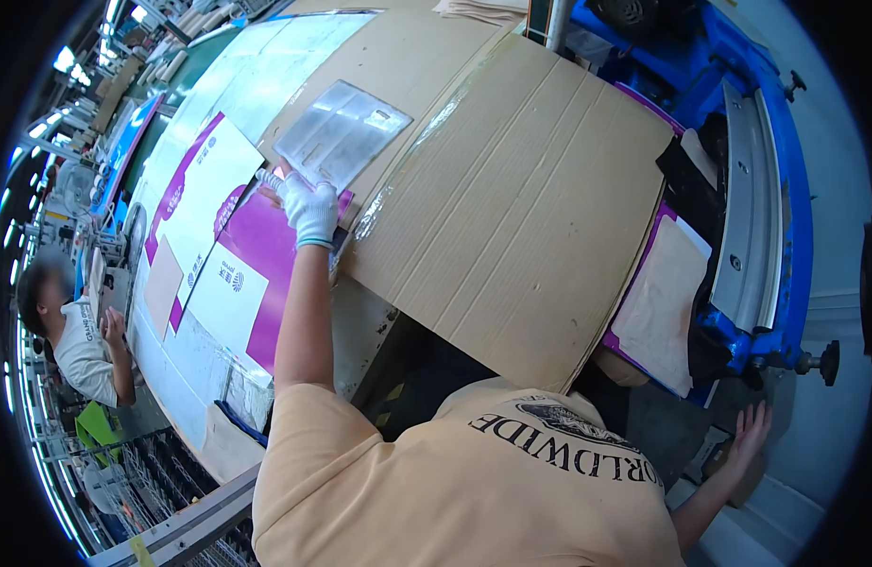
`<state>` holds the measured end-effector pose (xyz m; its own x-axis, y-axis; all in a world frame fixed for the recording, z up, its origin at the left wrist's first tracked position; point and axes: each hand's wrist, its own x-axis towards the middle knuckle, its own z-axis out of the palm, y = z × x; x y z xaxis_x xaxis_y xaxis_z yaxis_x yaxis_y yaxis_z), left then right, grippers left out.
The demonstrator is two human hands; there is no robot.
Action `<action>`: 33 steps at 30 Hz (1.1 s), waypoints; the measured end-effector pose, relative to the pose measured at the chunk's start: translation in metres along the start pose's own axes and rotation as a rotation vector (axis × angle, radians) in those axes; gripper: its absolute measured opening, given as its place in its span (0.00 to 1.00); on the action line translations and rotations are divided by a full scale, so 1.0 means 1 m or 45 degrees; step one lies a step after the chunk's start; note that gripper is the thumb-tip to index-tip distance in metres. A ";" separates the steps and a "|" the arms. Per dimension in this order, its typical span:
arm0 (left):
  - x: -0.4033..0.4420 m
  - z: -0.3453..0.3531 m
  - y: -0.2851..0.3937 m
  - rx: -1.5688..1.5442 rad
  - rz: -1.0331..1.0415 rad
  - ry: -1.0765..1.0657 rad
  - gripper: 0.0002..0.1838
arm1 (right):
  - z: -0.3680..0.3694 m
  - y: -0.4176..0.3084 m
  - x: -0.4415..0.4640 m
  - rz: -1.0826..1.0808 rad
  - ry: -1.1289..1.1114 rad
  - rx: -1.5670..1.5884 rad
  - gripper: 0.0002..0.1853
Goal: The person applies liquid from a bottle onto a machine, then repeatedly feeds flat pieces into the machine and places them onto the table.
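Note:
My left hand (310,208), in a white glove with some fingertips bare, is at the lower edge of a clear, greyish plate (337,132). Its visible fingers are apart, and nothing shows gripped between them. Under and beside it lie purple and white printed sheets (230,279). The plate rests on brown cardboard (512,189). Off to the lower right, my right hand (752,432) is bare, with fingers spread and nothing in it, beyond the cardboard's edge.
A blue machine frame (790,236) with a metal bar stands at the right. Beside it lies a pale, stained sheet (658,302) over a purple edge. Another person (82,354) is at the far left of the table. A metal rail (186,524) runs at the lower left.

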<state>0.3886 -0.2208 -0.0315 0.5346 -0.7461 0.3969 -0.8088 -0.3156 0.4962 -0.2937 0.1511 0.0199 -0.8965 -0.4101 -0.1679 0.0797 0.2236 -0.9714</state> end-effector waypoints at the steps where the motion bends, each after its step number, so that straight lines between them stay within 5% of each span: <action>1: 0.000 -0.009 0.002 0.195 -0.006 -0.059 0.39 | 0.001 0.001 0.000 -0.008 0.000 -0.034 0.35; 4: 0.007 -0.028 -0.012 0.611 0.053 -0.182 0.39 | -0.002 0.008 0.011 -0.035 0.016 -0.138 0.35; 12: 0.030 -0.027 -0.017 0.961 0.275 -0.159 0.39 | 0.001 0.020 0.021 -0.024 -0.005 -0.235 0.38; 16: 0.040 -0.015 -0.024 1.106 0.624 -0.097 0.37 | -0.003 0.024 0.017 -0.031 0.088 -0.289 0.35; 26: 0.073 -0.001 -0.038 0.912 1.634 0.140 0.35 | -0.011 0.029 0.026 -0.105 0.078 -0.447 0.35; 33: 0.095 0.029 -0.016 0.803 1.712 0.082 0.30 | -0.067 0.065 0.053 -0.349 0.223 -1.004 0.35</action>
<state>0.4450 -0.3033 -0.0238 -0.6848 -0.6565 0.3163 -0.6548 0.3640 -0.6624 -0.3649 0.2027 -0.0412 -0.8995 -0.4113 0.1476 -0.4184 0.7132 -0.5623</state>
